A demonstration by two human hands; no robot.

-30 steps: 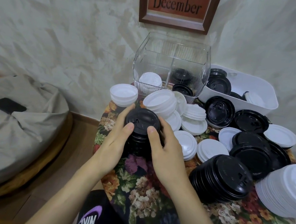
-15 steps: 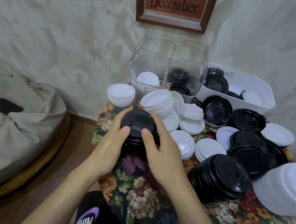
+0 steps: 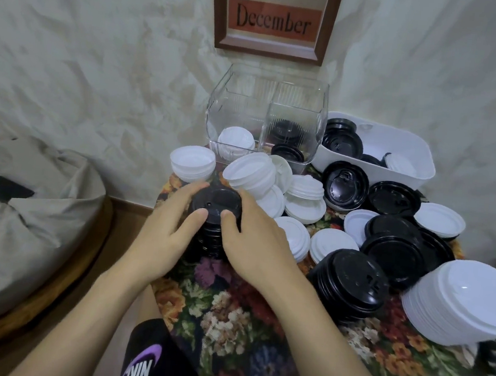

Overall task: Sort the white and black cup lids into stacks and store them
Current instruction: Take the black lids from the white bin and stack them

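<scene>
Lids crowd my bench (image 3: 229, 307) with its flowered cloth. Seen from my head: my left hand (image 3: 163, 234) and right hand (image 3: 253, 249) both grip an upright stack of small black plastic cup lids (image 3: 216, 203) near the bench's left edge, thumbs on the top lid, fingers curled round the sides. Behind it stands a clear plastic divided box (image 3: 267, 98) (white lids in the left compartment, black in the right). To the right, a tilted stack of large black lids (image 3: 352, 282) lies beside a stack of large white lids (image 3: 460, 302).
</scene>
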